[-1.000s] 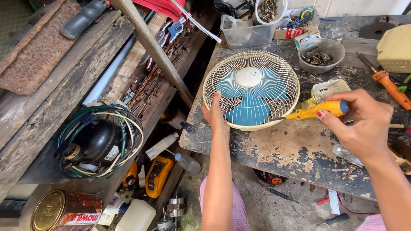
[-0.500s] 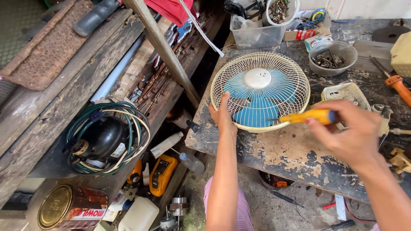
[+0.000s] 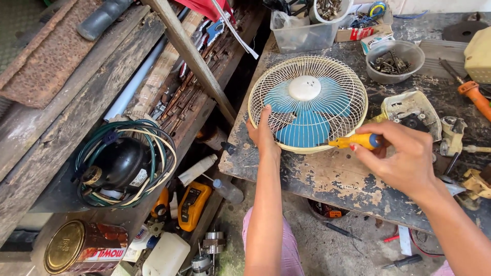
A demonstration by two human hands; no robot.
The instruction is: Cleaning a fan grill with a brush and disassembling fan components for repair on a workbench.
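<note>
So the fan (image 3: 307, 104) sits grille-up on the counter (image 3: 327, 179), left hand (image 3: 262, 134) flat on its rim at 8 o'clock, right hand (image 3: 404, 158) gripping a yellow screwdriver (image 3: 358, 141) at 5 o'clock, probably prying the guard, needs steady leverage next.

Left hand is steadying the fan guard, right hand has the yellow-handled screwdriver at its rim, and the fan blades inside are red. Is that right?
Not quite: the head view shows the fan blades are blue, not red. The rest holds: the left hand steadies the cream fan guard, and the right hand holds the yellow-handled screwdriver at its rim.
</note>
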